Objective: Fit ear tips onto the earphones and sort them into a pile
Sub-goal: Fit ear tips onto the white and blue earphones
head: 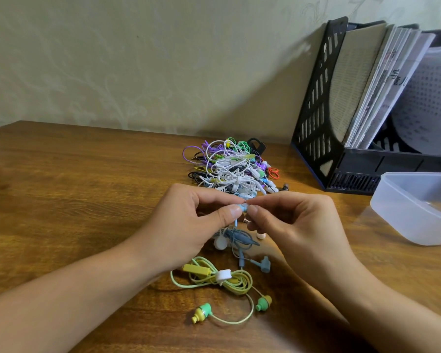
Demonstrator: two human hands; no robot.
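Observation:
My left hand [189, 222] and my right hand [293, 225] meet above the middle of the table and both pinch a small light-blue earbud [243, 207]. Its blue-grey cable bundle [239, 240] hangs down to the wood below, beside a white round piece [220, 242]. Whether a tip sits on the earbud is hidden by my fingertips. A small loose white ear tip [261, 235] lies under my right fingers. Behind my hands is a pile of bundled earphones [232, 166] in white, purple, green and black. A yellow-green earphone set [214, 276] lies in front, both buds bare.
A translucent plastic container [415, 207] stands on the table [61, 194] at the right. Behind it a black file rack [321, 110] holds papers and booklets against the wall. A small red clip [273, 172] lies next to the pile.

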